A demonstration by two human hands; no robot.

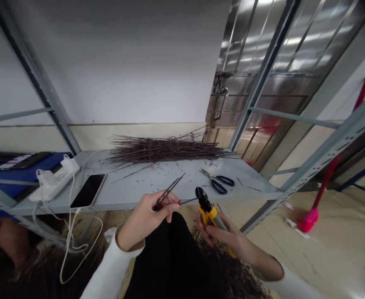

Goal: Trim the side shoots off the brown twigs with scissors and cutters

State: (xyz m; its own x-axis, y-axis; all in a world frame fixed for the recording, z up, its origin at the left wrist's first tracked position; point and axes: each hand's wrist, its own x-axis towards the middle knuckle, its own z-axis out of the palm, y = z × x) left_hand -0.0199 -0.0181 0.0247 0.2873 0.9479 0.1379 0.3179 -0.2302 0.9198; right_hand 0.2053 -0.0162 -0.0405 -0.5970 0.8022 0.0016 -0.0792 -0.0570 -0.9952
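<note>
The left grip [156, 209] is closed on a few thin, dark brown sticks [171, 187], stiff and slightly rough; most slant up past the fingers, while one points sideways to the black metal head of the cutters [212, 216]. Whether the blades touch that stick, I cannot tell. The right grip [218, 232] is wrapped around the cutters' yellow and grey handles. Both hands are in front of the shelf's near edge, above dark trousers [170, 265].

The shelf [176, 182] is smooth, painted grey-blue metal. Along its back lies a long, bristly pile [166, 150] of similar sticks, ends splaying unevenly, with tiny dark bits scattered before it. The scissors [221, 182], with black looped handles, lie just beyond the cutters, nearest to the right hand. To the left are a flat, glossy black phone [89, 191] and a white plastic power strip [56, 178]; a thin white cable [73, 236] loops down over the shelf's edge.

Slotted metal posts [265, 70] frame the space. Beyond are a shiny metal door [245, 54] and a pink broom [309, 220]; tangled offcuts [232, 272] cover the floor below the right hand.
</note>
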